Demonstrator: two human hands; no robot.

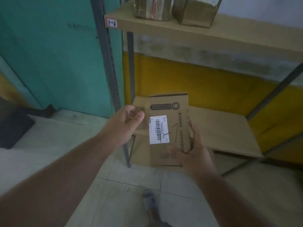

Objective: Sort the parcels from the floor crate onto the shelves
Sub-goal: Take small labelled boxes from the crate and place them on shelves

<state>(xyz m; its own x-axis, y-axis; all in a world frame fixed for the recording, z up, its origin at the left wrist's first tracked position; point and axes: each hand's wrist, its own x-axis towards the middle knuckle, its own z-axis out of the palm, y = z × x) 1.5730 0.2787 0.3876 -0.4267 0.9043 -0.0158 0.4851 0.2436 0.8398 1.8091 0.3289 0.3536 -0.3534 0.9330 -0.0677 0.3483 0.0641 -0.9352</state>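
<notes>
While I look down at the shelving (213,30), its upper board at the far side carries two wrapped parcels (152,9) and a tag reading 1-6 (112,22). Nearer, my right hand (195,153) grips a cardboard box (170,126) above the low shelf (221,128); my left hand (126,123), loosely curled, holds nothing just left of it.

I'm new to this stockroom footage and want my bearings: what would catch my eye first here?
First the cardboard parcel at centre, its white barcode label facing up, gripped at its near right corner by the right hand while the left hand hovers by its left edge. Above it, the upper shelf carries a handwritten "1-6" tag and two wrapped parcels.
</notes>
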